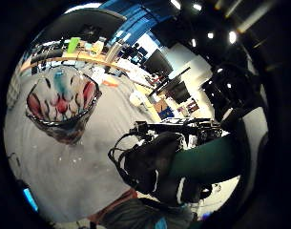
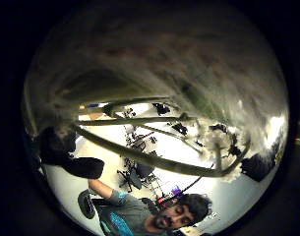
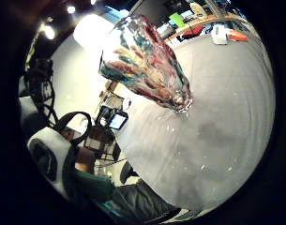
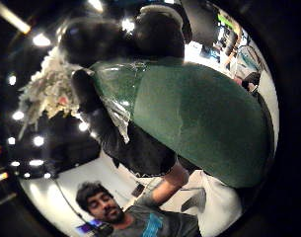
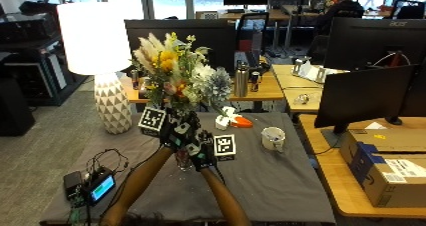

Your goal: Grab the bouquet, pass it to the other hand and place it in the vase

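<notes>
Bouquet (image 5: 174, 71): top-heavy, light, blooms crushable; we judge the green wrap the place to hold. Left hand (image 5: 174, 131) and right hand (image 5: 202, 148) both curl round it

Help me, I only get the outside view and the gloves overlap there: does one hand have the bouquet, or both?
Observer: Both, it seems. The left palm's little finger side view shows the right hand gripping the green wrap of the bouquet.
Operator: And the left?
Observer: The right palm's thumb side view shows the left hand gripping that wrap too.
Operator: Is the vase ready?
Observer: The vase stands on the grey table, with no stems in it.
</notes>
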A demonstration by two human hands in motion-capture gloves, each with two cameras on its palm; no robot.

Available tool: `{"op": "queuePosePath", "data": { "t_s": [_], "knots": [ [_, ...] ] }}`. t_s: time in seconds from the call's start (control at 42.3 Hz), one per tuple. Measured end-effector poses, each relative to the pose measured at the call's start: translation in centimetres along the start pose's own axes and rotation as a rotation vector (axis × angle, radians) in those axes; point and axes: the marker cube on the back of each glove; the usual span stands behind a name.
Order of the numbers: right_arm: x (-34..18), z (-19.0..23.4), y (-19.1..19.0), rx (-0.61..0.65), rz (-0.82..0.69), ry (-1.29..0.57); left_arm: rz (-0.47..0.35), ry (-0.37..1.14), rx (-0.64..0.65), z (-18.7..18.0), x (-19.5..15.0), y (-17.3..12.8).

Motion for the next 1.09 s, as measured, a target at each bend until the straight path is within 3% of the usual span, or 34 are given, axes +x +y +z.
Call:
{"op": "queuePosePath", "data": {
  "t_s": [0.047, 0.071, 0.118, 0.213, 0.331, 0.52, 0.639, 0.757, 0.781, 0.828, 0.923, 0.97, 1.088],
  "knots": [
    [-0.2, 0.0, 0.1, -0.024, -0.003, 0.016, -0.148, 0.092, -0.008, 0.3, 0.7, 0.7],
    [-0.3, -0.1, 0.1, -0.044, -0.007, 0.028, -0.18, 0.122, -0.014, 0.3, 1.1, 0.8],
    [-0.5, -0.5, 0.2, -0.1, -0.014, 0.06, -0.17, 0.148, -0.027, 0.0, 1.8, 0.6],
    [-0.4, -1.8, 0.8, -0.218, -0.011, 0.148, -0.009, 0.064, -0.023, -1.7, 2.3, -0.8],
    [-1.0, -6.3, 2.3, -0.31, 0.049, 0.312, -0.081, 0.126, 0.038, -3.9, 5.8, -1.4],
    [-0.9, -16.6, 1.8, -0.081, 0.06, 0.639, 0.038, 0.05, 0.14, -8.7, 8.9, -3.1],
    [-3.1, -21.6, 1.9, 0.066, 0.066, 0.713, 0.09, 0.008, 0.191, -11.1, 9.6, -4.2],
    [-4.6, -25.5, 2.2, 0.167, 0.082, 0.716, 0.345, -0.116, 0.193, -13.2, 7.9, -6.1],
    [-4.9, -26.3, 2.3, 0.187, 0.083, 0.717, 0.365, -0.13, 0.194, -13.6, 7.2, -6.4],
    [-5.5, -27.5, 2.5, 0.22, 0.087, 0.72, 0.308, -0.12, 0.204, -13.9, 5.3, -6.6],
    [-6.0, -29.3, 2.7, 0.272, 0.103, 0.731, 0.031, -0.036, 0.232, -14.1, 1.0, -6.6],
    [-6.1, -30.2, 2.8, 0.296, 0.111, 0.733, -0.062, -0.002, 0.236, -13.9, -0.6, -6.5],
    [-5.9, -31.2, 3.0, 0.316, 0.124, 0.732, -0.14, 0.05, 0.22, -12.9, -3.3, -6.5]
  ]
}}
